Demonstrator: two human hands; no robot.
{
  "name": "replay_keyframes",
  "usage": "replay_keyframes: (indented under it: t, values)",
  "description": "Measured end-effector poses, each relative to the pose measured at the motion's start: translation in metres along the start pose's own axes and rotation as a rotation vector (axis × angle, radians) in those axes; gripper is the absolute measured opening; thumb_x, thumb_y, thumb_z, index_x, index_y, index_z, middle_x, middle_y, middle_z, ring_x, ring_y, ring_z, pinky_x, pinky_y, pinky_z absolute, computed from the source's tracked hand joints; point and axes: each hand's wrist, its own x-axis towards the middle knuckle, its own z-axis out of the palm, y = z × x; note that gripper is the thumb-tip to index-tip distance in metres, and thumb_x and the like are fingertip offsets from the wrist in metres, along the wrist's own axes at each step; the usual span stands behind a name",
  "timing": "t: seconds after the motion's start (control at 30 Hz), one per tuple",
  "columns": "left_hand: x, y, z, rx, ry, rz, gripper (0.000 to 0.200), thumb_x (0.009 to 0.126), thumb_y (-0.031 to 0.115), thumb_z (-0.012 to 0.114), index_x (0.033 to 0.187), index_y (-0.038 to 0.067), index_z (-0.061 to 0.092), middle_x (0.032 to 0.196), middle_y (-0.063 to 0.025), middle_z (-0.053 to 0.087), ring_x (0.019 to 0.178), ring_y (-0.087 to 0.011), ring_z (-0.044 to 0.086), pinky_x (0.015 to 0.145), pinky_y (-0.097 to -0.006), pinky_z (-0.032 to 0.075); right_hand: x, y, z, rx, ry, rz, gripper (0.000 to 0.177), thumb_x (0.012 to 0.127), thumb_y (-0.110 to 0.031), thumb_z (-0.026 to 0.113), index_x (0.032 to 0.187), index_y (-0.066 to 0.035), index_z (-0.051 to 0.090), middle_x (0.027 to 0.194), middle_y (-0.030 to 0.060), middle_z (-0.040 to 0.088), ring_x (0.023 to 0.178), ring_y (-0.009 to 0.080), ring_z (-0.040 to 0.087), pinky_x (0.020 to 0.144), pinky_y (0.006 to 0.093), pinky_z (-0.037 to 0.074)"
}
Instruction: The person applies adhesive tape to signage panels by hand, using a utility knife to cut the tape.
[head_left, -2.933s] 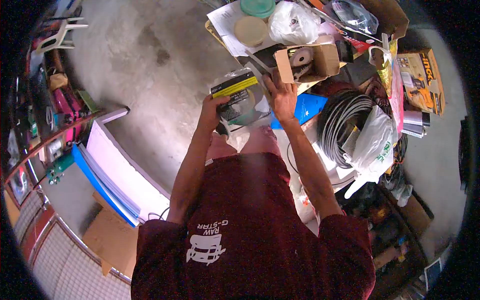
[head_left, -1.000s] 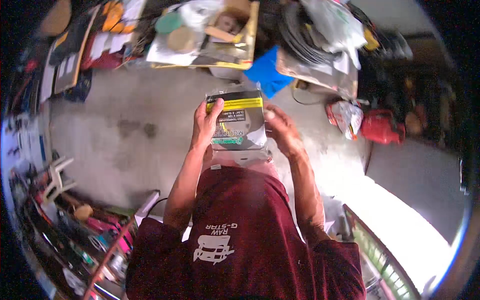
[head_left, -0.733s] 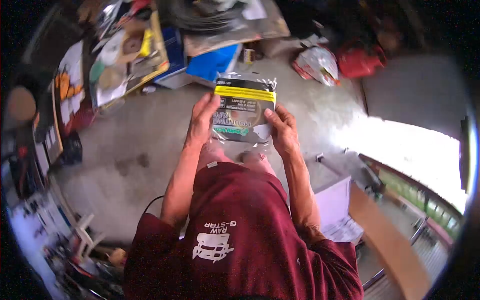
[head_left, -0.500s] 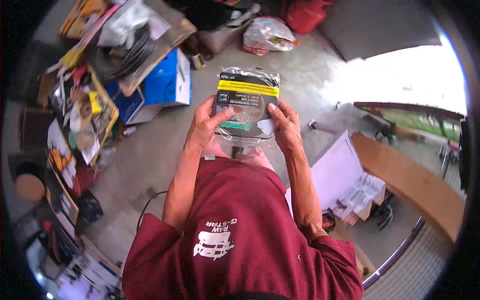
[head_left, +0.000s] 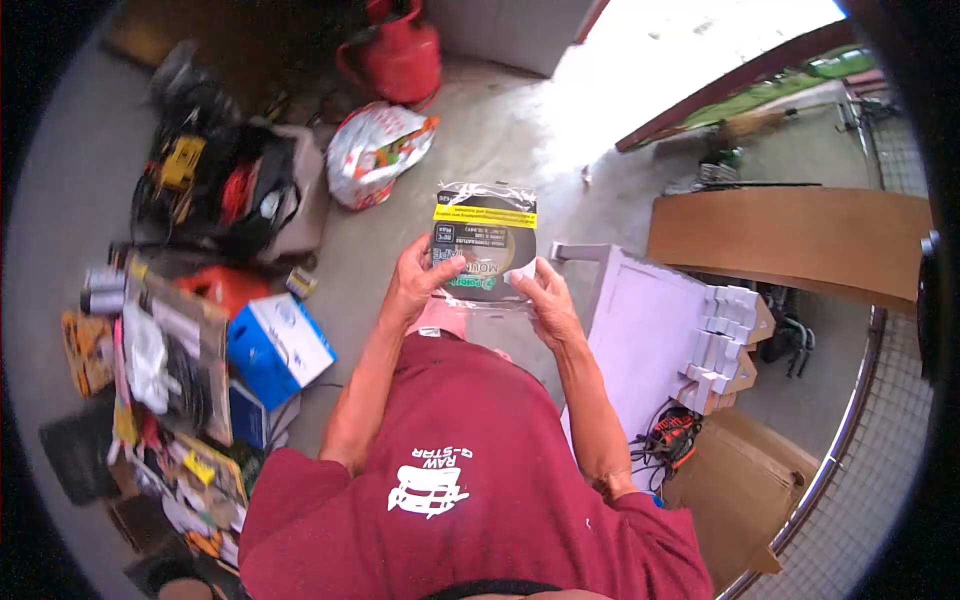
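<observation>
I hold a flat pack of mounting tape (head_left: 488, 236) in front of my body, both hands on it. Its black label carries a yellow stripe and lettering that appears upside down, and a clear plastic wrapper with crinkled edges surrounds it. My left hand (head_left: 408, 282) grips the left edge, thumb lying across the front. At the lower right corner my right hand (head_left: 548, 300) pinches the pack, its thumb near a whitish patch. The other fingers of both hands are mostly hidden behind the pack.
A blue and white box (head_left: 280, 345) stands at left beside heaped tools and papers. Farther ahead are a patterned plastic bag (head_left: 378, 155) and a red container (head_left: 400, 62). On the right are a pale lilac table (head_left: 640, 330), a brown board (head_left: 780, 243) and cardboard (head_left: 745, 470).
My view has turned to the right, so the surroundings have shifted and rotated. Both hands still hold the tape pack, which now appears slightly lower in view.
</observation>
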Motion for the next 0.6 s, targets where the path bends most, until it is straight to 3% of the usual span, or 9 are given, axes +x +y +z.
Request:
replay_keyframes:
  t: [0.13,0.27,0.3,0.4,0.53,0.6]
  values:
    - [0.119,0.031,0.041,0.173,-0.183,-0.121,0.048,0.089,0.017,0.076,0.127,-0.003,0.055,0.11,-0.0098,0.069,0.099,-0.0159,0.067,0.091,-0.0314,0.054,0.053,-0.053,-0.045,0.079,0.133,-0.109,0.043,0.091,-0.012,0.07,0.129,0.002,0.055,0.119,0.0066,0.066,0.107,0.0134,0.06,0.094,0.0301,0.046]
    - [0.226,0.05,0.08,0.381,-0.355,-0.321,0.063,0.084,0.022,0.08,0.134,-0.002,0.05,0.11,-0.0101,0.07,0.092,-0.0165,0.068,0.075,-0.031,0.057,0.099,-0.108,-0.087,0.152,0.252,-0.218,0.046,0.091,-0.012,0.071,0.131,0.001,0.054,0.121,0.0078,0.066,0.109,0.0148,0.061,0.097,0.031,0.047]
    - [0.249,0.055,0.095,0.351,-0.369,-0.318,0.064,0.082,0.023,0.082,0.132,-0.002,0.051,0.109,-0.0107,0.07,0.089,-0.0163,0.068,0.067,-0.0299,0.056,0.114,-0.125,-0.098,0.164,0.281,-0.24,0.047,0.091,-0.012,0.071,0.132,0.001,0.053,0.121,0.008,0.066,0.11,0.0151,0.061,0.098,0.0312,0.047]
    - [0.314,0.06,0.131,0.346,-0.423,-0.303,0.062,0.081,0.023,0.082,0.131,-0.002,0.053,0.108,-0.0108,0.07,0.087,-0.0159,0.067,0.067,-0.0285,0.055,0.151,-0.169,-0.127,0.153,0.339,-0.243,0.048,0.091,-0.013,0.071,0.133,0.001,0.052,0.122,0.0084,0.065,0.109,0.0151,0.062,0.099,0.0313,0.046]
    - [0.405,0.045,0.166,0.355,-0.376,-0.189,0.064,0.081,0.021,0.082,0.132,-0.003,0.052,0.107,-0.0113,0.07,0.086,-0.0136,0.066,0.068,-0.0273,0.054,0.211,-0.226,-0.174,0.163,0.39,-0.141,0.047,0.091,-0.01,0.071,0.133,0.002,0.051,0.117,0.0074,0.065,0.103,0.0148,0.064,0.088,0.0296,0.053]
    - [0.46,0.035,0.18,0.307,-0.327,-0.193,0.066,0.083,0.022,0.082,0.133,-0.005,0.05,0.109,-0.0115,0.07,0.09,-0.0142,0.066,0.075,-0.0289,0.055,0.264,-0.239,-0.218,0.145,0.363,-0.156,0.041,0.091,-0.007,0.069,0.129,0.002,0.054,0.111,0.0078,0.066,0.096,0.0141,0.064,0.08,0.0305,0.056]
